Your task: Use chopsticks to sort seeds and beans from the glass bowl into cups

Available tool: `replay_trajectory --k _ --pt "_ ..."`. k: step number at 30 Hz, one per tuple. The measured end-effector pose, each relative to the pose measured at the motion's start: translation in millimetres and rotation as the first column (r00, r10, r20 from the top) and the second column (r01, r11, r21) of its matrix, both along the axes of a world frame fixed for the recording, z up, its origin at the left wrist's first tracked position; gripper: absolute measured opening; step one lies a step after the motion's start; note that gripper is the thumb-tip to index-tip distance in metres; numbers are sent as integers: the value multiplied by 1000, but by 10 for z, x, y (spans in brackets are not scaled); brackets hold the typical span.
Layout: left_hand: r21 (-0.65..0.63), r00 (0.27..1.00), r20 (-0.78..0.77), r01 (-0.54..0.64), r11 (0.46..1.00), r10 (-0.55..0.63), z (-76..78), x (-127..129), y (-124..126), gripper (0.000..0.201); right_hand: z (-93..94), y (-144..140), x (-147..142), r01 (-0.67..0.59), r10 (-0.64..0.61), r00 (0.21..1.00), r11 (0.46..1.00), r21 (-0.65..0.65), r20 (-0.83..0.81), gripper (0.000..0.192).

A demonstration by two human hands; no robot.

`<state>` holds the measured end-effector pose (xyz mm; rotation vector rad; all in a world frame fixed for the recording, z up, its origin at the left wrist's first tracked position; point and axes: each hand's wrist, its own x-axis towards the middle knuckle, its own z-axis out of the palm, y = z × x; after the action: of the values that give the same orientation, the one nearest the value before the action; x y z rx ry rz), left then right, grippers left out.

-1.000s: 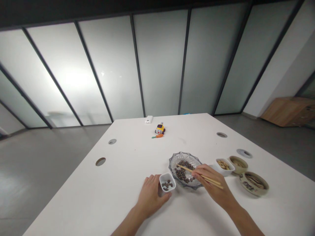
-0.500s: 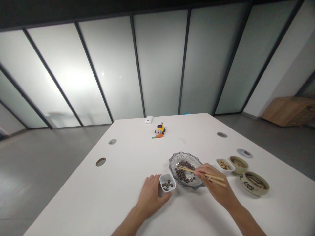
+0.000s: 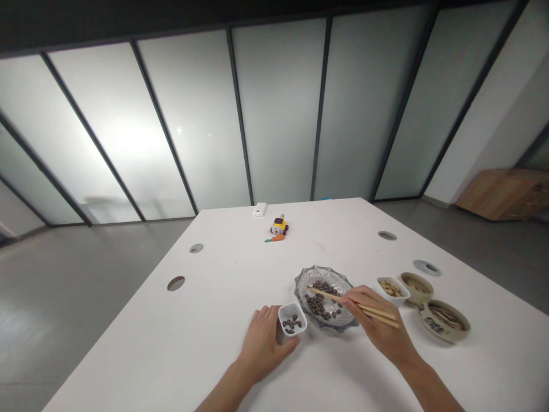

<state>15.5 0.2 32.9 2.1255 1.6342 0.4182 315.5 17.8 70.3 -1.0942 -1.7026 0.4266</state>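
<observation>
Several dark beans (image 3: 292,324), we note, lie in the white cup (image 3: 291,309) gripped by the left hand (image 3: 263,340); the right hand (image 3: 377,335) pinches chopsticks (image 3: 328,296) over further beans (image 3: 317,303) in the glass bowl (image 3: 338,280).

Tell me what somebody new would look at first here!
Probably the clear glass bowl of dark beans near the middle of the table, with chopsticks in the right hand reaching over it. Just left of it, the left hand holds a small white cup with a few dark beans inside. Farther back, a bright yellow toy car stands out.
</observation>
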Motion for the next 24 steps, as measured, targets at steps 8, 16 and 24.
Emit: replay_trajectory --k 8,16,24 --pt "3 1000 16 -2 1000 2 -8 -6 -4 33 95 -5 -6 24 -31 986 999 -42 -162 61" --pt "-4 1000 18 -9 1000 9 18 -5 -7 30 56 -7 -26 233 -229 972 966 110 -50 48" --pt "-12 1000 20 -1 1000 1 4 -9 -8 32 -55 7 -78 33 -39 998 994 106 57 38"
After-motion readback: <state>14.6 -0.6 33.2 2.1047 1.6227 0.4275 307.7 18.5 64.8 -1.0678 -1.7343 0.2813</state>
